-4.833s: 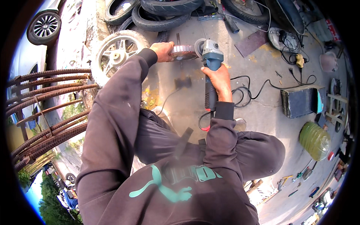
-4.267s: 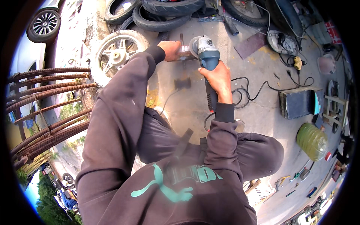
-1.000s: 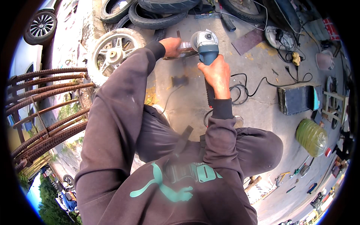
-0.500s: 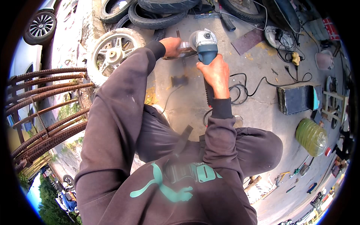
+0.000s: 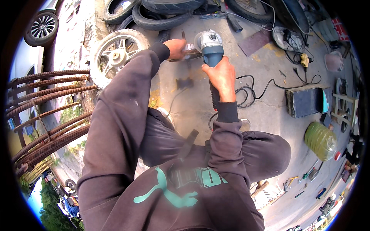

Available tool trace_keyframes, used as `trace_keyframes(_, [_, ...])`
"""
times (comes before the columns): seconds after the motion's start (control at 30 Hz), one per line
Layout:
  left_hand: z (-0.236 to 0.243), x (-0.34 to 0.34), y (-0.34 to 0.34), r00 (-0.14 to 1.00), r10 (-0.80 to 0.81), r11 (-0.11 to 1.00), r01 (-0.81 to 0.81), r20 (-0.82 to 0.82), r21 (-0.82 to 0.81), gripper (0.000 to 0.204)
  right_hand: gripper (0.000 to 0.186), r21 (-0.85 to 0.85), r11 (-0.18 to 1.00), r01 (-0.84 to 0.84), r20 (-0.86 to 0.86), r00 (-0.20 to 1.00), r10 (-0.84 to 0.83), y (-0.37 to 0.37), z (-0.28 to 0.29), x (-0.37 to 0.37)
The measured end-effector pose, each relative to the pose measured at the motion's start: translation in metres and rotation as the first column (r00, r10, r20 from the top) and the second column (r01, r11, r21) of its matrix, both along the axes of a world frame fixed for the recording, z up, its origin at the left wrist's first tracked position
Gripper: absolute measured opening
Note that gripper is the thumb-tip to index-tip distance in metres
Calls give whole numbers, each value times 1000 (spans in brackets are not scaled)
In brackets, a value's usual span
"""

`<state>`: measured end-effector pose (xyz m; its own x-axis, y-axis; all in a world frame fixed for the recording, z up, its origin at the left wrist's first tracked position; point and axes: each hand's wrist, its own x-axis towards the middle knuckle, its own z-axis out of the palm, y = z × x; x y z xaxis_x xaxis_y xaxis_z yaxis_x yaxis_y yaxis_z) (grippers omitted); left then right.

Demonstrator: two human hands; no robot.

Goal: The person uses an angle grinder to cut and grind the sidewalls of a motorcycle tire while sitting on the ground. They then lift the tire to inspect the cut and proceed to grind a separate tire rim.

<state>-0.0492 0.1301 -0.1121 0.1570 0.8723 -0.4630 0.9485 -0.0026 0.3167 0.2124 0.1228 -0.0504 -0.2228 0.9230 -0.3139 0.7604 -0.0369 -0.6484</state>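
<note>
My right hand point(image 5: 222, 77) is wrapped round the body of a blue and grey angle grinder point(image 5: 212, 50), held upright in view with its head pointing away from me. The grinder's disc point(image 5: 198, 41) is on its left side, up against a brownish metal piece point(image 5: 190, 47) with a shiny patch. My left hand point(image 5: 176, 49) is closed on the left end of that metal piece; its exact shape is blurred and partly hidden by the fingers. From the grinder's rear end a black cord point(image 5: 250, 94) runs in loops over the concrete.
A pale wheel rim point(image 5: 119, 57) lies left of my left arm, and bent rusty rebar point(image 5: 50, 111) juts in below it. Worn tyres point(image 5: 162, 21) are heaped ahead. To the right are a dark open box point(image 5: 304, 102), a yellowish plastic jug point(image 5: 320, 140) and scattered hand tools point(image 5: 312, 173).
Both hands keep nearly the same place, with the grinder's disc still against the metal piece. The view has shifted very slightly.
</note>
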Motion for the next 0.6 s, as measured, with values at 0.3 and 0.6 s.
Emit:
trace_keyframes(0.3, [3, -3, -4, 999, 38, 999, -39, 16, 19, 50, 62, -29, 1000, -1, -71, 997, -1, -2, -4, 4])
trace_keyframes(0.6, [6, -5, -4, 999, 9, 1000, -9, 39, 6, 51, 63, -36, 999, -19, -63, 998, 17, 1, -5, 5])
